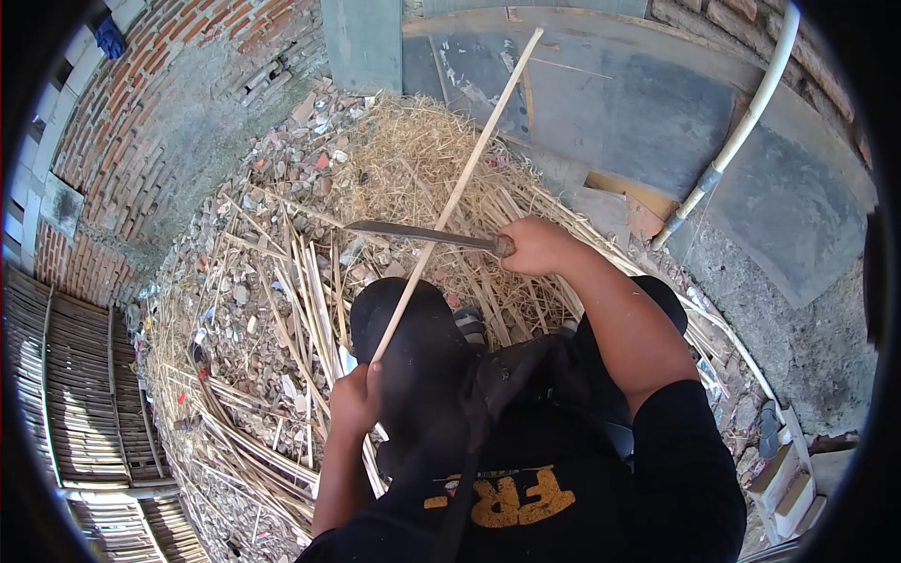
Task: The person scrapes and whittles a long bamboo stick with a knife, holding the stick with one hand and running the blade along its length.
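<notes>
My right hand (537,246) is closed round the handle of a machete (399,230), whose long dark blade points left. The blade crosses a pale bamboo strip (481,150) around its middle; whether the edge touches it I cannot tell. At the strip's lower end, my left hand (355,399) grips it with the thumb laid along it. From there the strip slants up and to the right, its far end over the grey boards. Both hands are in front of my body, above my dark-clothed knees.
Straw-like shavings (413,150) lie heaped ahead on stony rubble (235,291). Split bamboo strips (305,291) are scattered at the left. A brick wall (122,141) rises at left, grey boards (610,113) stand ahead, and a white pipe (751,113) leans at right.
</notes>
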Available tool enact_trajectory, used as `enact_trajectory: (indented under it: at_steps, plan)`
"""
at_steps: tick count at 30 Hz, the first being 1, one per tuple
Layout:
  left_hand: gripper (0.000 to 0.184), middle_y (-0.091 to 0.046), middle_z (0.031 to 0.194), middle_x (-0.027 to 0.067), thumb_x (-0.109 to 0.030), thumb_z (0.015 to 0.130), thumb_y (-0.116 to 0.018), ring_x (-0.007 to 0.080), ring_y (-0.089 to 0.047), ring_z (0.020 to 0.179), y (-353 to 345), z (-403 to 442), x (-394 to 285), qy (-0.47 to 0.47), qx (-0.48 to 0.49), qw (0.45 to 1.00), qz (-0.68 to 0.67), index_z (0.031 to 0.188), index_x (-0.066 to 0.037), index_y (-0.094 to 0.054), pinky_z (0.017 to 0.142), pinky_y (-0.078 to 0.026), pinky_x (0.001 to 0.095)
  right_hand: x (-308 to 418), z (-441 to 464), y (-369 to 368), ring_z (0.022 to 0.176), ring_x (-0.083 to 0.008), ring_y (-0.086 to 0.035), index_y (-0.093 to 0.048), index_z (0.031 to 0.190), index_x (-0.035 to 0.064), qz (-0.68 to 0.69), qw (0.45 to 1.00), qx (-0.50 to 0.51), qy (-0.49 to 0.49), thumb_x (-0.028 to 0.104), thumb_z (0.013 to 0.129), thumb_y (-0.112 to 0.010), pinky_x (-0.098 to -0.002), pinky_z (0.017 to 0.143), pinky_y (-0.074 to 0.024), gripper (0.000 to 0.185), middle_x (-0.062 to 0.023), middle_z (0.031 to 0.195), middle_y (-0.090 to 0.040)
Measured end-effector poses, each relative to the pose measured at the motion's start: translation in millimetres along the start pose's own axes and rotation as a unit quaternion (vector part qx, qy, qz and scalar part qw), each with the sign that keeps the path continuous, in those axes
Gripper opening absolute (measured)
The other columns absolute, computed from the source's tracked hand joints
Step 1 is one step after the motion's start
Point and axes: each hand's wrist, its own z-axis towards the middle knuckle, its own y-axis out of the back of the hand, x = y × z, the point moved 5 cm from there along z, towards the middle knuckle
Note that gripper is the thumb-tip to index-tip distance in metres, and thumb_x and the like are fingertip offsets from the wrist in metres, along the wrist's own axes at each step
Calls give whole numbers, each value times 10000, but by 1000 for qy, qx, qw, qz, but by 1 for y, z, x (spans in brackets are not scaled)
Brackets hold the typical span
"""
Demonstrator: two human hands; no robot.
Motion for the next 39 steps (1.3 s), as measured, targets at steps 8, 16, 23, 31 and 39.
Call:
enact_trajectory:
  at_steps: [8,16,23,31,39]
  plan:
    - [469,-598,641,276,-338,1073,-524,504,-613,628,-1,0,2,-8,-3,1000,-6,751,-3,-595,584,-462,560,4,5,-6,931,-375,-714,-753,1021,94,-24,999,1,37,273,770,-733,-489,816,-565,309,-169,929,-738]
    - [460,-597,645,284,-330,1070,-526,505,-619,635,1,0,-1,-7,-7,1000,-7,763,2,-611,588,-469,557,-1,13,-17,949,-373,-717,-755,1018,98,-6,999,7,48,319,794,-742,-480,840,-567,315,-178,943,-741]
    - [459,-603,650,285,-327,1072,-521,504,-624,635,1,0,-2,-14,-11,1000,-2,768,3,-618,586,-471,556,-4,15,-19,921,-366,-717,-749,1005,84,14,998,20,51,317,788,-736,-468,828,-562,319,-178,912,-736]
    - [441,-599,634,273,-316,1066,-533,497,-623,625,0,0,-1,-14,-9,1000,-14,774,3,-621,578,-470,545,-4,16,-20,950,-377,-715,-755,1054,71,10,998,15,61,313,785,-738,-469,841,-564,363,-200,957,-739]
    - [442,-606,644,275,-326,1066,-527,503,-626,640,0,0,0,-6,-6,1000,-17,794,6,-637,592,-475,553,-3,13,-19,963,-362,-714,-754,1061,65,23,998,35,51,317,788,-756,-466,836,-560,372,-190,976,-741]
